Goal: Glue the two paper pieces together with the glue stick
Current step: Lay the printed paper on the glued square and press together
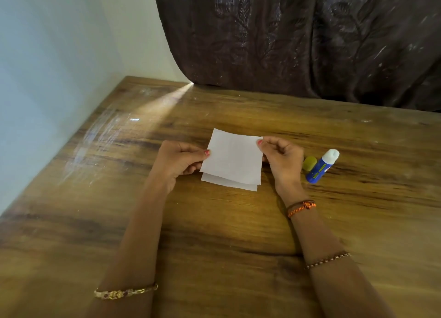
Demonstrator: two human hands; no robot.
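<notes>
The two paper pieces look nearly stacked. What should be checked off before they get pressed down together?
1. Upper paper piece gripped on both sides, by left hand and right hand: ok.
2. Edges lined up with lower paper piece: not ok, its near edge sticks out.
3. Glue spread between them: cannot tell.
4. Glue stick uncapped, clear of the papers: ok.
5. Cap within reach beside the stick: ok.
6. Table under the papers flat: ok.
</notes>
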